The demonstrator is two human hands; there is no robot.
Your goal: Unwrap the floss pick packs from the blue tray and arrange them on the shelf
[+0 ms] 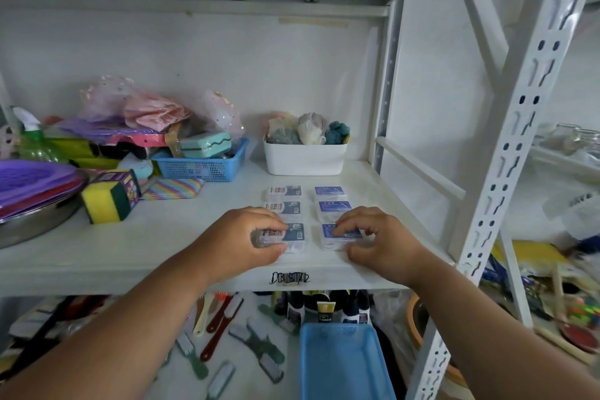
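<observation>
- Head view, layout: six floss pick packs lie flat on the shelf (181, 237) in two columns of three, just in front of a white bin (305, 157). The blue tray (344, 364) sits on the level below, near the shelf's front edge; its visible part shows no packs.
- Head view, hands: the left hand (240, 239) grips the front-left pack (292, 234) — thumb at the near edge, fingers curled over the far edge. The right hand (380, 240) pinches the front-right pack (337, 235) in the same manner.
- Handling, judged: each pack looks like a small, rigid, clear plastic case, so it should be light and hold its shape, but smooth and liable to slide on the shelf surface.
- Grip point, judged: take hold across the two long edges with thumb and fingertips, not on the printed lid — this keeps it square to its neighbours.
- Caution: the rows lie close together; a careless nudge could shift the middle packs (282, 207).
</observation>
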